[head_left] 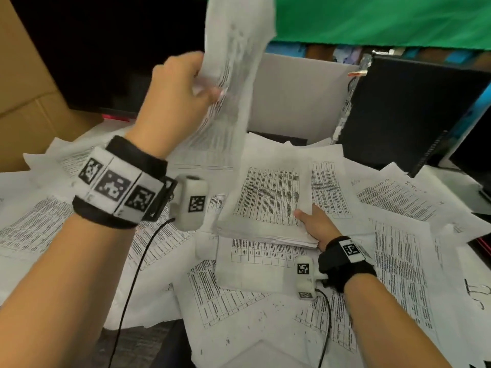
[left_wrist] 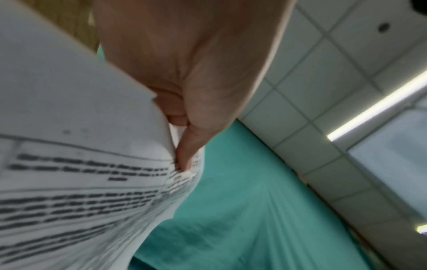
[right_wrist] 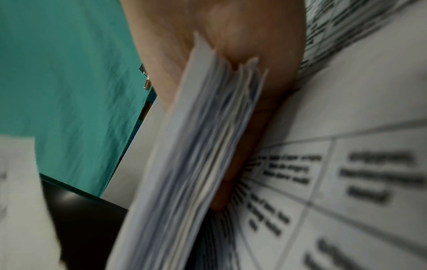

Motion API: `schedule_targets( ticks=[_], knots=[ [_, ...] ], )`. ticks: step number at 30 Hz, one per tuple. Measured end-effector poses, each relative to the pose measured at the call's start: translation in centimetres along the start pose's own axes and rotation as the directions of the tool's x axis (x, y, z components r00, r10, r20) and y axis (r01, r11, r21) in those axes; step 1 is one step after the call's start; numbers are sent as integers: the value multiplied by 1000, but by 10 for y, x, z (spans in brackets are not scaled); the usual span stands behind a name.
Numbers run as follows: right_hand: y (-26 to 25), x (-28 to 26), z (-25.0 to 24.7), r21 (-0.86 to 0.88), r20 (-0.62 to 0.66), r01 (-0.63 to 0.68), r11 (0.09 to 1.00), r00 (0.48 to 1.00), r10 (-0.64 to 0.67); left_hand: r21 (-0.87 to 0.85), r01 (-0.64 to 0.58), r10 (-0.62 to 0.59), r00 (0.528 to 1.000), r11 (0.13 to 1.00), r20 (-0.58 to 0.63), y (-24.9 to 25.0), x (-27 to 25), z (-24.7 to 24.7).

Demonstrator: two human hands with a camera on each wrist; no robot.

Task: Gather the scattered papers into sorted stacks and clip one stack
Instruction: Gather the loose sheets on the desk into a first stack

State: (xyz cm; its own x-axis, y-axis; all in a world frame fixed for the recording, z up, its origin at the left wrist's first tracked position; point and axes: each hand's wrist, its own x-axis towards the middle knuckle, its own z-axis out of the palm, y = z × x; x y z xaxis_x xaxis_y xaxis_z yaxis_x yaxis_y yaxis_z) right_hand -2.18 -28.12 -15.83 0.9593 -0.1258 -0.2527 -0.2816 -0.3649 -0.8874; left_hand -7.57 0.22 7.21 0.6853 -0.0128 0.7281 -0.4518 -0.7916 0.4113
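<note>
My left hand is raised above the desk and pinches a printed sheet between thumb and fingers; the sheet stands nearly upright and blurred. In the left wrist view the thumb presses on that sheet. My right hand grips the near right corner of a thick stack of printed papers in the middle of the desk, thumb on top and fingers under it. The right wrist view shows the stack's edge held in that hand. No clip is in view.
Loose printed sheets cover the desk all round the stack. A black computer case stands at the back right and a cardboard box at the back left. A green cloth hangs behind. Cables trail from both wrist cameras.
</note>
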Motion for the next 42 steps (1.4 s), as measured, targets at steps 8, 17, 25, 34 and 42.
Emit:
schedule_targets(
  ticks=[8, 17, 25, 34, 42],
  knots=[
    [-7, -8, -2, -74, 4, -35, 997, 999, 35, -96, 390, -349, 892, 916, 287, -44, 22, 126],
    [-12, -11, -3, 138, -10, -67, 988, 998, 69, 54, 636, -578, 657, 769, 484, -88, -37, 221],
    [-3, -6, -1, 54, 14, 12, 998, 1000, -13, 3, 837, -674, 438, 547, 595, -104, -59, 228],
    [-21, -37, -18, 176, -83, 259, 950, 965, -247, -484, 622, -460, 782, 615, 420, -61, -62, 163],
    [-115, -76, -56, 215, -277, 574, 790, 812, -514, -725, 174, -221, 975, 667, 32, -3, -17, 89]
  ],
)
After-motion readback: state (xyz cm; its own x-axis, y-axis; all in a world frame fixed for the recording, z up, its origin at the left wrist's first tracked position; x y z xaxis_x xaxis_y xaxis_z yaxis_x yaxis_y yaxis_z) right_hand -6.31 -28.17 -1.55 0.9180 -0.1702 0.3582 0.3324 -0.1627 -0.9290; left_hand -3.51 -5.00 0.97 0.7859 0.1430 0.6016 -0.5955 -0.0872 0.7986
